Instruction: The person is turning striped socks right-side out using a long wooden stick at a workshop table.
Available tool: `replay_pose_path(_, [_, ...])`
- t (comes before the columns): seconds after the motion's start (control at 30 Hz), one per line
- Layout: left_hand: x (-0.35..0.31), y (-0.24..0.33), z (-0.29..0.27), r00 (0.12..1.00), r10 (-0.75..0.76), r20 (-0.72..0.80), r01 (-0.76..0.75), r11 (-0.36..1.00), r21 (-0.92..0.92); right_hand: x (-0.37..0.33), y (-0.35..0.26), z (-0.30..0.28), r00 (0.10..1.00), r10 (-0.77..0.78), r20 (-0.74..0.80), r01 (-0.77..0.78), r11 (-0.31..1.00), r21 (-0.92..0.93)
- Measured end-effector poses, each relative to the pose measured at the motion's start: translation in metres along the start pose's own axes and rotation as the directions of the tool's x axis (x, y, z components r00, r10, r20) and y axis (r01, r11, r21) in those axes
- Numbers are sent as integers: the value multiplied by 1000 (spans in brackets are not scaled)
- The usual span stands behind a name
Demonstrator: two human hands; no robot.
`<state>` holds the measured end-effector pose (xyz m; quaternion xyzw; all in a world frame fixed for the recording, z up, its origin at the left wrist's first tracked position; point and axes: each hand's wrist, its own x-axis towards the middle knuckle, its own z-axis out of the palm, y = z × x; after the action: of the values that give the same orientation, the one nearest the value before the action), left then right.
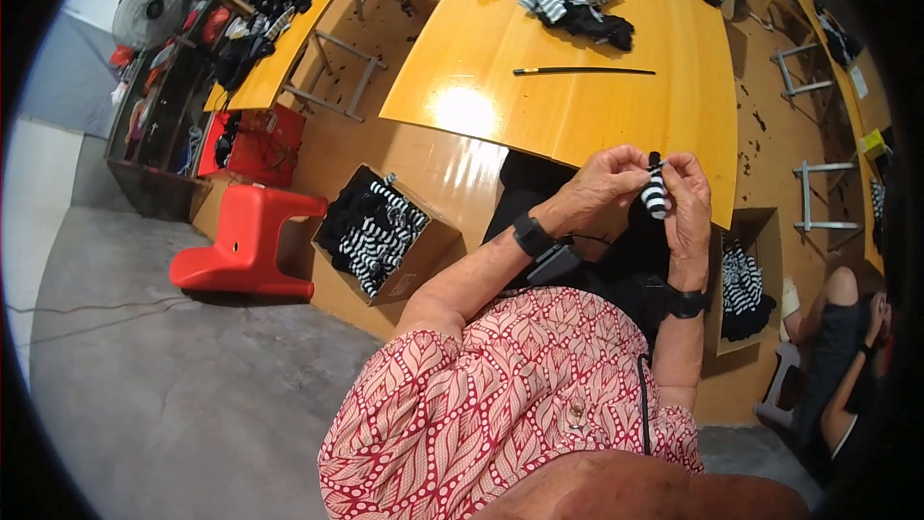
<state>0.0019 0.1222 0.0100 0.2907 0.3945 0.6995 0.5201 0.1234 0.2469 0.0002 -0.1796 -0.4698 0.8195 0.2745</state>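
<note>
Just past the table's near edge, my left hand (616, 176) and my right hand (687, 197) come together around a small black-and-white striped sock (654, 200). Its black end points up between my fingertips, and the striped part hangs below. Both hands pinch it, the left from the side and the right along its other edge. Further up the yellow table (462, 58) lies a thin dark stick (583, 70), apart from my hands. Beyond it is a loose heap of black and striped socks (577, 5).
A cardboard box (423, 255) of striped socks stands at left by a red plastic chair (245, 241). Another sock-filled box (770, 231) is close to my right arm. Another person's leg (835, 294) shows at far right. A side table (274, 63) and fan (149, 10) are at upper left.
</note>
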Motion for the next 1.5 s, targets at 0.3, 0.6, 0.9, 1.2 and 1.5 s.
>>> replay_pose_path(0.3, [-11, 9, -1, 985, -156, -76, 170, 955, 241, -14, -13, 10, 994, -90, 61, 103, 959, -264])
replay_pose_path(0.6, [-1, -5, -3, 987, -86, -136, 83, 996, -26, -58, -156, -125, 439, -870, -225, 356, 398, -846])
replay_pose_path(0.9, [18, 2, -1, 990, -89, -111, 60, 968, -243, -115, -189, -158, 273, -908, -317, 291, 392, -873])
replay_pose_path(1.2, [5, 8, -12, 945, -96, -312, 40, 983, -180, -88, -126, -142, 527, -731, -434, 277, 630, -725])
replay_pose_path(1.5, [13, 1, -26, 984, -76, -162, 27, 958, -286, -93, -155, -112, 399, -835, -379, 288, 506, -813])
